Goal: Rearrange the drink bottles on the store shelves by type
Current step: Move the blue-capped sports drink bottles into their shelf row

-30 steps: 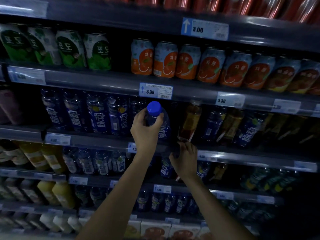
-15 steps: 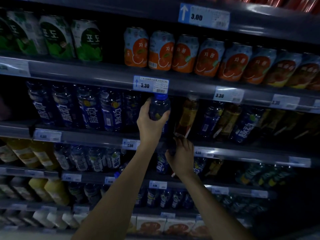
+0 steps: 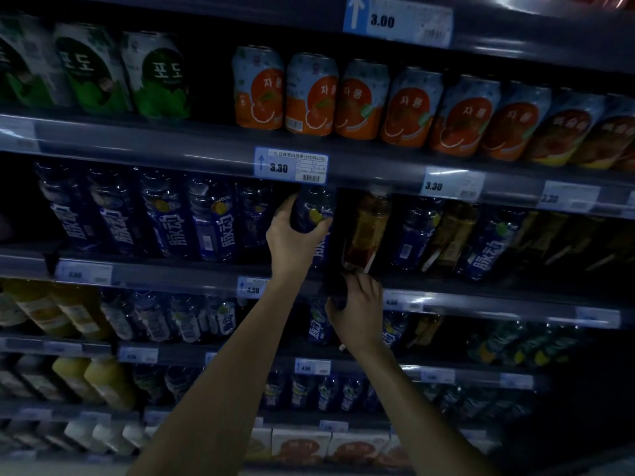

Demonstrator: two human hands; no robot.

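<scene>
My left hand [image 3: 292,240] grips a blue-labelled drink bottle [image 3: 314,209] and holds it upright on the second shelf, its cap hidden under the shelf rail above. To its left stands a row of matching blue bottles [image 3: 171,218]. An amber tea bottle [image 3: 366,231] stands just to the right of it, tilted. My right hand [image 3: 359,307] is lower, fingers curled at the shelf's front rail [image 3: 481,300] below the amber bottle; what it holds, if anything, is dark and unclear. Further right, blue bottles [image 3: 486,245] and amber ones [image 3: 450,235] stand mixed together.
Green cans [image 3: 156,82] and orange cans [image 3: 309,94] fill the shelf above. Price tags [image 3: 291,165] hang on the rails. Lower shelves hold yellow juice bottles [image 3: 106,379], more blue bottles [image 3: 319,324] and cartons [image 3: 299,444]. The right side is very dark.
My left hand has pushed the blue bottle up and into the shelf, so its blue cap is now hidden under the rail. My right hand stays at the rail.
</scene>
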